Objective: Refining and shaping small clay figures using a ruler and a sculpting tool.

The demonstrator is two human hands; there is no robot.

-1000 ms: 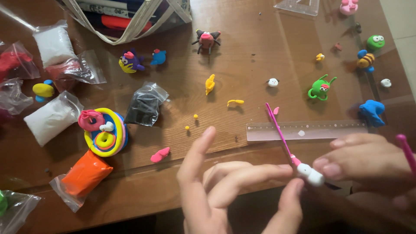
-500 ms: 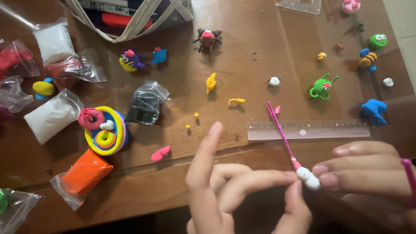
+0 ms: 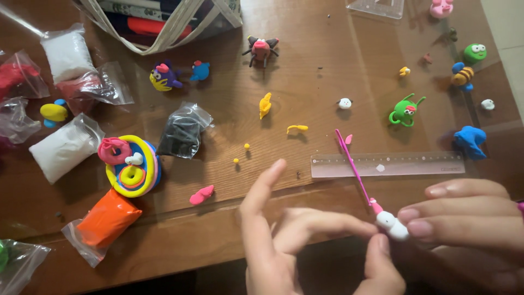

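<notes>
Bags (image 3: 64, 147) w/ clay, wht + orange

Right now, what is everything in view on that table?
clay bags: several; white, red, black, orange; left side
tote bag: one, striped handles, top edge
clay coil stack: one, yellow, pink, blue; left of centre
clay figures: about ten, mixed colours, upper table
ruler: one, clear, right of centre
pink tool: one, over the ruler
white clay lump: one, on the tool's end
left hand: pinches the lump
right hand: pinches the lump
</notes>
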